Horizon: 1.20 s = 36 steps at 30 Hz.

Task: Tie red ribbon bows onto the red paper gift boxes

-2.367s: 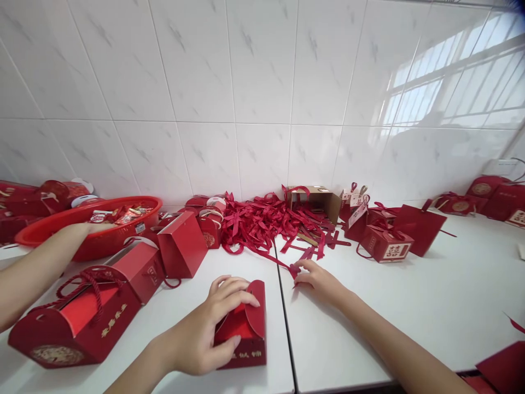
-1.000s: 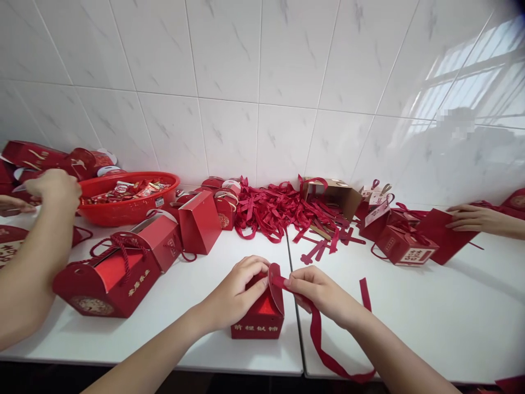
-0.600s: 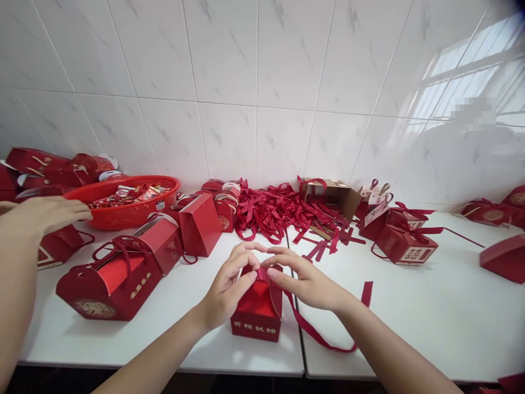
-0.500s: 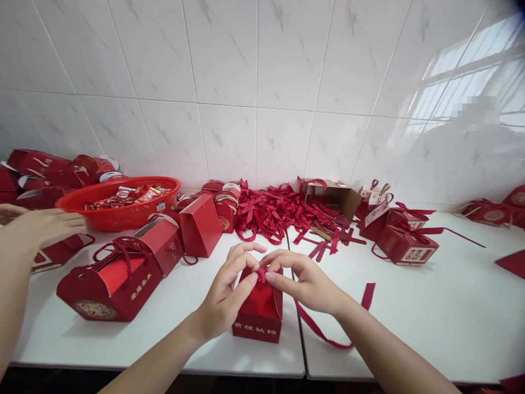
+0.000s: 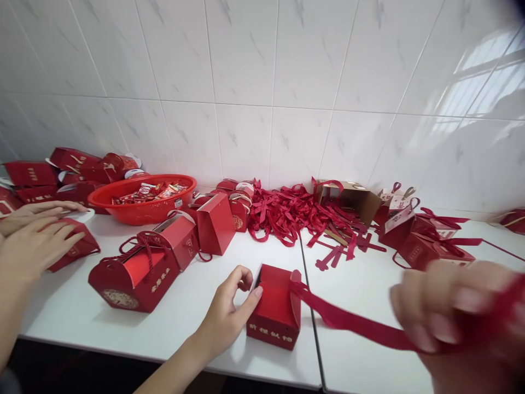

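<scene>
A small red gift box [image 5: 274, 298] with gold characters on its front stands upright on the table before me. My left hand [image 5: 229, 306] grips its left side, thumb against the near edge and fingers curled at the far side. From the box's right flap a dark red ribbon [image 5: 353, 320] stretches out to the right. My right hand [image 5: 463, 306], blurred and close to the camera, is closed around the ribbon's other end. Part of that hand is cut off by the right edge of the view.
A co-worker's hands [image 5: 36, 235] hold another red box at far left. A red basin [image 5: 139, 216] of wrapped sweets, a ribbon pile [image 5: 283, 210], a cardboard box [image 5: 367, 202] and several finished boxes line the wall. A seam [image 5: 315, 334] divides the tabletop.
My right hand has left the box top and swung far right towards the camera, drawing the ribbon out. My left hand has slid down to the box's left side. The view has turned left.
</scene>
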Each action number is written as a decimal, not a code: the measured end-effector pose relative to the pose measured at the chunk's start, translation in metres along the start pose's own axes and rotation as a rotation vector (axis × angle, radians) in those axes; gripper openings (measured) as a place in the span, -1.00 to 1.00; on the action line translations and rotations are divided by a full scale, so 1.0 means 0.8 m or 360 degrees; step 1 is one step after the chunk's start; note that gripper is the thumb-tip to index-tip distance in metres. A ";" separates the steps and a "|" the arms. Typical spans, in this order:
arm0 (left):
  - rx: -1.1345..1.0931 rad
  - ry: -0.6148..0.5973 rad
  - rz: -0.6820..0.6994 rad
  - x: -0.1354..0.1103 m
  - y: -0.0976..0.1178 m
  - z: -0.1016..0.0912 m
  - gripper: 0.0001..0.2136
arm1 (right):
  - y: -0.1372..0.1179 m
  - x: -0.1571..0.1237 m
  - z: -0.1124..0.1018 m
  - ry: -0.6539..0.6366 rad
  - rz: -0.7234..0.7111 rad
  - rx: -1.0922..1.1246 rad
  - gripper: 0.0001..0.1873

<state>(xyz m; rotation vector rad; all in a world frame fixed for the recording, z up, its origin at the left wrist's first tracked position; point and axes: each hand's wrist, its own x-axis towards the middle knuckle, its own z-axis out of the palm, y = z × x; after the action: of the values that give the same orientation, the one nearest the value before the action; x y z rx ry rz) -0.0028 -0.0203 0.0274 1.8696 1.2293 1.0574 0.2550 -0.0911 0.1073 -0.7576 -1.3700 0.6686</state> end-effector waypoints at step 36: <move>-0.0819 -0.0072 -0.0219 0.001 -0.002 0.024 -0.68 | 0.100 0.025 0.108 -0.0889 0.0520 -0.0681 -0.76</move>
<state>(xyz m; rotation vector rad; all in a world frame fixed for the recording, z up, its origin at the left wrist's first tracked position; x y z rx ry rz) 0.0137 -0.0206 0.0177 1.3874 0.9321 1.1210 0.1722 -0.0196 0.0593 -1.2129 -1.9583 0.8987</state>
